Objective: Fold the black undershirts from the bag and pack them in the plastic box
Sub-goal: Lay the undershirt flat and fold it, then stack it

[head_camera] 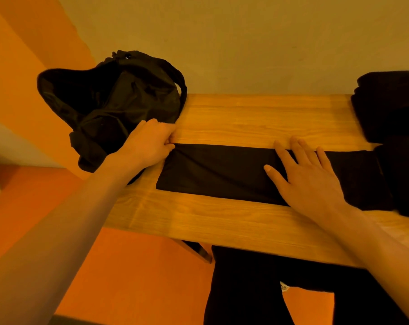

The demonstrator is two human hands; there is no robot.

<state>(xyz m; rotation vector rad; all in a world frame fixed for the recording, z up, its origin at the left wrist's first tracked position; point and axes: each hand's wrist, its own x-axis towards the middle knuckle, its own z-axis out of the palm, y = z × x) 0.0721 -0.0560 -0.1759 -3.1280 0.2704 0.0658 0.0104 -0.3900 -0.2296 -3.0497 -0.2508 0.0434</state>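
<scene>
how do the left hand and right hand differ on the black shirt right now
The left hand has its fingers curled, pinching the far left corner of the undershirt; the right hand lies flat on it with fingers spread. The left hand sits at the undershirt's end, next to the bag; the right hand rests further along, right of its middle. Both touch the same folded strip on the table.

Forearms bare, both stretched forward. Near the left end of the bench [245, 118], left hand [149, 143] knuckles up, fingers curled, pinching undershirt [222, 170] corner. Right hand [309, 177] flat, fingers spread, palm down on undershirt.
</scene>
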